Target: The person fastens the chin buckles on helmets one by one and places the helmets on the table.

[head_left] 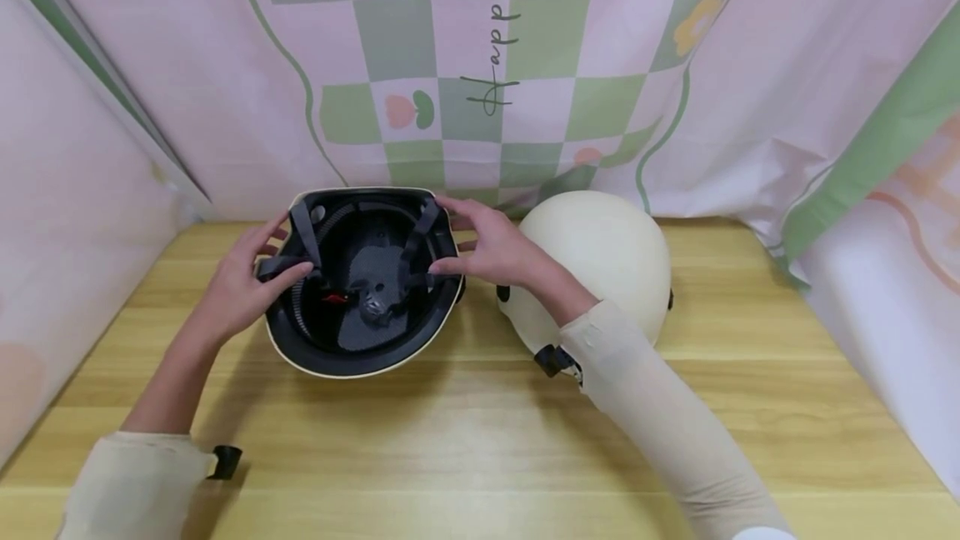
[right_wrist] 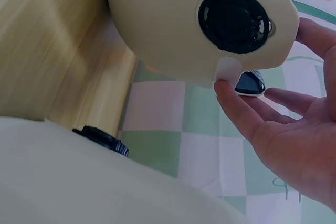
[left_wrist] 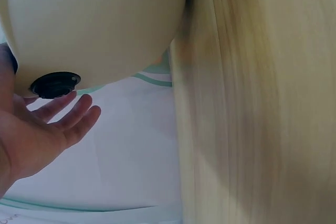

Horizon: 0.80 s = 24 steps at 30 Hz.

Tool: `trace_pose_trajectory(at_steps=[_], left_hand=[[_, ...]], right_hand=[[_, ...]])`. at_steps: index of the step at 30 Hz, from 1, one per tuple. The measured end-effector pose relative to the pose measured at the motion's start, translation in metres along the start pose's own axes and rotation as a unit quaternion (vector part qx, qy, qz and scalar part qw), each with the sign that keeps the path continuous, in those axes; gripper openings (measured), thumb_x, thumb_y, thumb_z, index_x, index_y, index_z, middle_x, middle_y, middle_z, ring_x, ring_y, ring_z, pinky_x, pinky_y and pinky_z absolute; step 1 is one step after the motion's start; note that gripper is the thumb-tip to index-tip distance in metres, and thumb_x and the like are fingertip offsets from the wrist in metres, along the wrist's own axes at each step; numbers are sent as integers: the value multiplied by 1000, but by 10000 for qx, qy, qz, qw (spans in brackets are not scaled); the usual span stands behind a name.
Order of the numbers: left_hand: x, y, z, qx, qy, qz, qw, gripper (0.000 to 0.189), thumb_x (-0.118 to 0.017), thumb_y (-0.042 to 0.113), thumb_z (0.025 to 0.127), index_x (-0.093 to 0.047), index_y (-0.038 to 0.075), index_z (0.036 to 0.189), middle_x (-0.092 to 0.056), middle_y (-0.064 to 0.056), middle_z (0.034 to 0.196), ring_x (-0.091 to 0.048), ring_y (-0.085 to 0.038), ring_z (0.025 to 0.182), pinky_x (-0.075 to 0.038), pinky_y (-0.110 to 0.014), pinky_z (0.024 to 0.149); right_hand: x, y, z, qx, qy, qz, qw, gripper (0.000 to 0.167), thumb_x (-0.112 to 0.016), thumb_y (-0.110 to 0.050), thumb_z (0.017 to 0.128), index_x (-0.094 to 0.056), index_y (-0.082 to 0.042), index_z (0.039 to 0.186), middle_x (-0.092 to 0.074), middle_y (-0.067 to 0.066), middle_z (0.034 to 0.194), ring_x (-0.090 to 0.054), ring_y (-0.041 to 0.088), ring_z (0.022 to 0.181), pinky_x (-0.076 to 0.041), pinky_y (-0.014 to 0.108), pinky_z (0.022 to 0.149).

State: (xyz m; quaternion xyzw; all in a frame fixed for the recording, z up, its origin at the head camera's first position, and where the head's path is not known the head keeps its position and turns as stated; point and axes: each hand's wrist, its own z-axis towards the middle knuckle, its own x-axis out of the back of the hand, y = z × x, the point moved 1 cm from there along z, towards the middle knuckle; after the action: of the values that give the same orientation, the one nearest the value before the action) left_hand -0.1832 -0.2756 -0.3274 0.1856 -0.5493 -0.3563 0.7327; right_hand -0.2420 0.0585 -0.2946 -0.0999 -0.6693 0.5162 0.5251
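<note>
A cream helmet point(head_left: 360, 363) is turned with its black-lined inside facing up in the head view. Dark straps point(head_left: 306, 232) hang inside it, beside a small red piece point(head_left: 334, 298). My left hand point(head_left: 243, 282) grips its left rim, thumb over the edge by the strap, fingers around the outside. On the opposite rim my right hand point(head_left: 498, 244) holds on, thumb at the inner edge. Both wrist views show the smooth shell from outside, with a black round fitting point(left_wrist: 55, 84) near the left fingers and another fitting point(right_wrist: 233, 20) on the right side.
A second cream helmet point(head_left: 600, 240) sits dome up to the right, partly behind my right forearm. Its black buckle point(head_left: 552, 360) shows at the front. The wooden table point(head_left: 480, 457) is bordered by a checked curtain point(head_left: 465, 40) at the back and cloth at both sides.
</note>
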Motion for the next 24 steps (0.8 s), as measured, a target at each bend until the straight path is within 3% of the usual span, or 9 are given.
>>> trace_pose_trajectory(at_steps=[7,17,20,21,24], left_hand=[[1,0,-1,134,-145,-36,9998,80,-73,19,98,-30,4,163,-46,-34,142,-51,-54,121,-39,-70,102],[4,0,-4,851,-585,-585,9929,86,-70,29,100,-18,19,168,-30,-34,160,-30,-53,147,-29,-75,109],[5,0,-4,1020,-760,-846,9883,87,-68,30,101,-14,21,168,-23,-33,164,-25,-52,149,-32,-74,109],[6,0,-3,1048,-814,-937,9867,86,-67,29,102,-13,22,168,-22,-32,165,-24,-52,150,-33,-72,109],[7,-4,-3,1001,-930,-1368,9811,79,-61,25,105,-13,22,168,-22,-31,164,-30,-43,147,-48,-48,106]], right_hand=[[1,-5,-1,53,-138,-94,9998,98,-86,-20,87,-27,-5,164,-34,15,164,-47,33,141,-53,41,104],[7,-4,-6,148,-821,203,9963,114,-89,-13,82,-14,-8,166,-18,12,170,-36,33,148,-48,44,109],[7,-4,-6,146,-875,148,9959,117,-91,-13,81,-12,-8,167,-16,12,171,-36,33,149,-47,43,110],[8,-3,-6,125,-885,142,9959,117,-91,-12,81,-11,-8,167,-16,13,171,-35,34,149,-47,44,110],[8,-1,-8,6,-890,136,9959,118,-90,-11,80,-11,-8,167,-17,13,171,-36,34,149,-47,44,110]])
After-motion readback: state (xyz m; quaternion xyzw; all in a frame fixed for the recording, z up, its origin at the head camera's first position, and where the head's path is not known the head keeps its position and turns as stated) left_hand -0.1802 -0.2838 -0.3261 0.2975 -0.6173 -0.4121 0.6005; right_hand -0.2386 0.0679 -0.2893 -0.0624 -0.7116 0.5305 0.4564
